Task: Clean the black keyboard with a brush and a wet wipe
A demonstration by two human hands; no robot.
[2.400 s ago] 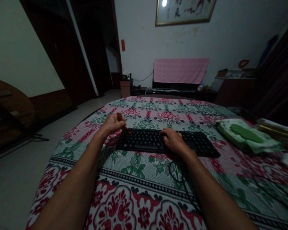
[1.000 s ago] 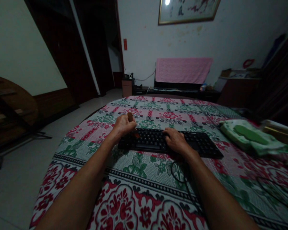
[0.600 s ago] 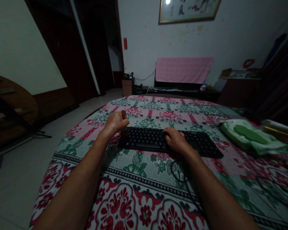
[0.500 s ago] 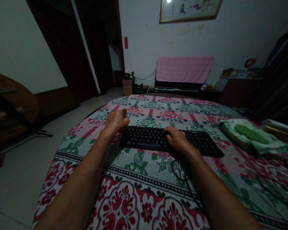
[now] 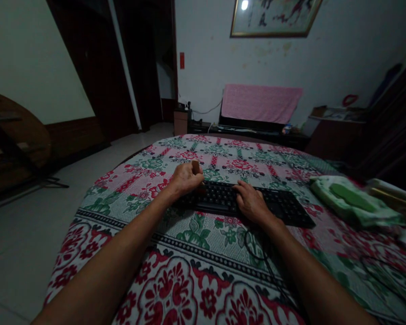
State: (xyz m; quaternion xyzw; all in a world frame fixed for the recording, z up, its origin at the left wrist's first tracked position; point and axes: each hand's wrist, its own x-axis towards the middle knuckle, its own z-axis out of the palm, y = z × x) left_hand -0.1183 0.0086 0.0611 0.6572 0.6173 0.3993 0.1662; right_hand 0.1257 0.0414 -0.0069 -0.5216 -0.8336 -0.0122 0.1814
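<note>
Left hand (image 5: 186, 178): back in over the left end of the black keyboard (image 5: 286, 210), where half a second ago it stood just off that edge above the cloth. Right hand (image 5: 251, 203): unmoved, on the middle of the keys as before.

Item 1, left hand. Fingers curled tight into a fist round a small brown-handled tool (image 5: 196, 167). The blunt end of the handle stands up above the knuckles. The working end points down at the keys and is too dark to make out, and whether it touches them cannot be told.

Item 2, right hand. Palm down, fingers laid flat and a little apart on the key rows, gripping nothing, wrist at the near edge of the keyboard.

Item 3, keyboard. Lies flat, long side across the view, on the floral tablecloth (image 5: 189, 234). A dark cable (image 5: 254, 246) loops on the cloth just below the right wrist.

Item 4, surroundings. Folded green-and-white cloth (image 5: 352, 198) well to the right of the keyboard; pink cloth (image 5: 260, 103) draped by the far wall.

Progress, as a judgement: work with the tool is under way at the left end only. The middle keys lie under the right hand, the right end is bare and untouched at present, and no key shows a visible change.
</note>
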